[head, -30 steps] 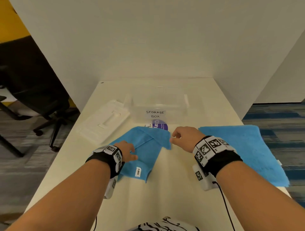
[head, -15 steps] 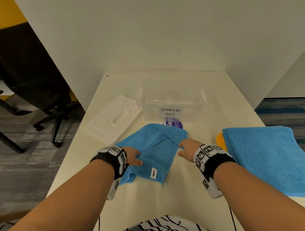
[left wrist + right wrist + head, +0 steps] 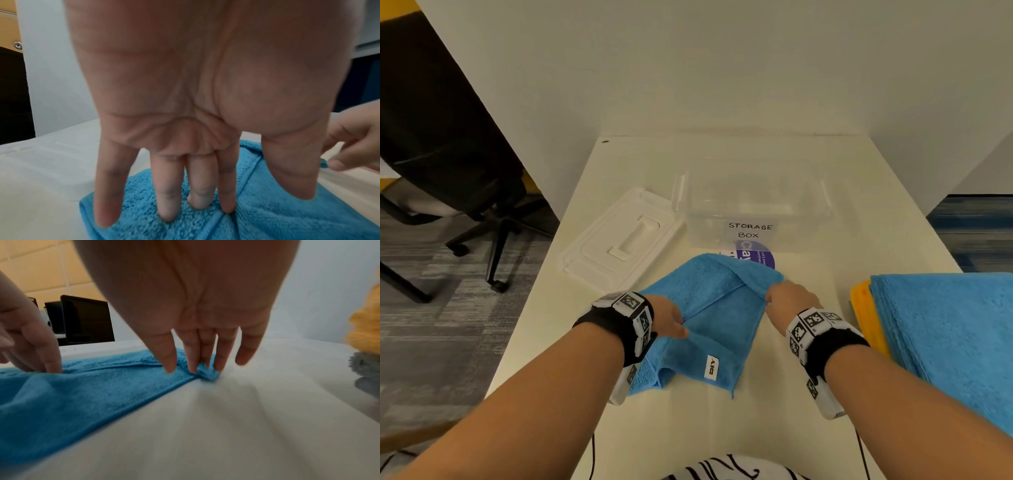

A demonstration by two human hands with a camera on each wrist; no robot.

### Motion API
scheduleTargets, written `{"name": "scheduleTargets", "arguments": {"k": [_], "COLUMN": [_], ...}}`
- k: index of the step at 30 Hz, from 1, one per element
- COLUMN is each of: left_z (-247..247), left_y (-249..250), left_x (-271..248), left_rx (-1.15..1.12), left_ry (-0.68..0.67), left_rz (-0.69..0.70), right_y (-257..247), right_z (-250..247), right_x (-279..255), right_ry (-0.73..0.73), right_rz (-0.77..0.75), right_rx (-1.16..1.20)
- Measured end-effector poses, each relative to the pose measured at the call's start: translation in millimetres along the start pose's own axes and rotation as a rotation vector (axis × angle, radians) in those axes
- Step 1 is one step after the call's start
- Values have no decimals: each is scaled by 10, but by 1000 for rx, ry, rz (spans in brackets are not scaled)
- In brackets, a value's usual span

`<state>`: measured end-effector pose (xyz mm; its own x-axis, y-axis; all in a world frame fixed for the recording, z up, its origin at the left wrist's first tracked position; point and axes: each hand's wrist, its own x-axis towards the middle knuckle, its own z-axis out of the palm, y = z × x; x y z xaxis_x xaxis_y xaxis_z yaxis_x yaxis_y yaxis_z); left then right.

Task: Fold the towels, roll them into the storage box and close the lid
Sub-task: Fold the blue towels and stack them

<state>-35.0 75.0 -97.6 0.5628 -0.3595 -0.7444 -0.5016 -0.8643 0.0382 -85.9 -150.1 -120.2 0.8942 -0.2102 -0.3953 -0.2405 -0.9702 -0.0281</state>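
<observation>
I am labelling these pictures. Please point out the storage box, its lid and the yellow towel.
storage box (image 3: 750,230), head view, on its handwritten label.
lid (image 3: 599,255), head view, on its flat top beside the handle.
yellow towel (image 3: 863,305), head view, on its visible left edge.

Three towels (image 3: 709,308); one storage box (image 3: 753,209); one lid (image 3: 619,243)

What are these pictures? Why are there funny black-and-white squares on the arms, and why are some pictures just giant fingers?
A person wears three cameras: one on the head, one on each wrist. The squares are on the wristbands that carry them. The wrist cameras look along the fingers, so these look giant. On the table lie a blue towel, a clear storage box, its lid and more stacked towels. The left hand presses the towel flat; the right hand pinches its corner.
</observation>
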Motion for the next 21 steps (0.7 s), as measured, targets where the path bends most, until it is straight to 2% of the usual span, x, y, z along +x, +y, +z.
{"name": "scheduleTargets", "arguments": {"k": [5,11,13,16,18,21], "left_z": [11,-58,-115,-225,-348,-588], "left_y": [-46,-19,-30,-17,49,209], "left_x": [39,40,39,-20,-96,-277], "left_rx": [-26,-91,-203,-460,-560,-602], "left_ry": [5,106,234,499,657,814], "left_rz": [-5,-46,-75,-70,39,236], "right_y": [-4,-48,-61,-104,-141,-211], "right_z": [-219,-578,-730,-963,-1102,-1290], "right_x": [-16,-134,-190,-259,-302,-414], "right_ry": [187,313,374,468,536,626], "right_rz": [-27,-165,-198,-222,-242,-286], "right_rx": [318,409,431,416,385,374]}}
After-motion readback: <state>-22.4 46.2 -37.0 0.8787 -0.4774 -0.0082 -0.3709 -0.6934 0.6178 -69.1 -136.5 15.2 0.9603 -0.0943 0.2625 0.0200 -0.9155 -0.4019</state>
